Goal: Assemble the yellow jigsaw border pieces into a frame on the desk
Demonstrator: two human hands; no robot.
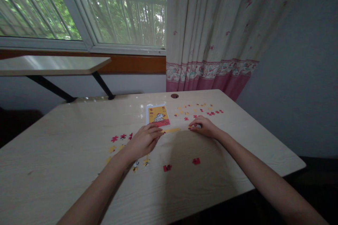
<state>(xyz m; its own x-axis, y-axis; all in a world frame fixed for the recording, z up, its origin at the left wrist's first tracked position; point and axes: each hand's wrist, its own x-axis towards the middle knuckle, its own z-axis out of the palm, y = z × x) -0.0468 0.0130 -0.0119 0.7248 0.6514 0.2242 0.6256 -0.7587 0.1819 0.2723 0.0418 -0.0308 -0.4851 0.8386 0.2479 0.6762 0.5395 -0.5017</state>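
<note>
A short yellow strip of joined jigsaw pieces [171, 130] lies on the table just below a picture card [159, 116]. At its left end my left hand [145, 140] is closed, fingertips together on the strip's edge. To the right of the strip, my right hand [205, 127] pinches a small jigsaw piece [189, 127] between thumb and forefinger, close to the tabletop. That piece looks dark red and yellow, partly hidden by the fingers. Nearer to me lie two red pieces, one a dark-marked jigsaw piece [167, 168] and the other a plainer jigsaw piece [196, 161].
Loose yellow pieces [194, 110] and red pieces [211, 113] spread beyond my right hand. More red pieces [114, 139], yellow and white ones lie around my left forearm, which hides some. A raised shelf [55, 64] stands at the table's back left; a curtain [208, 35] hangs behind.
</note>
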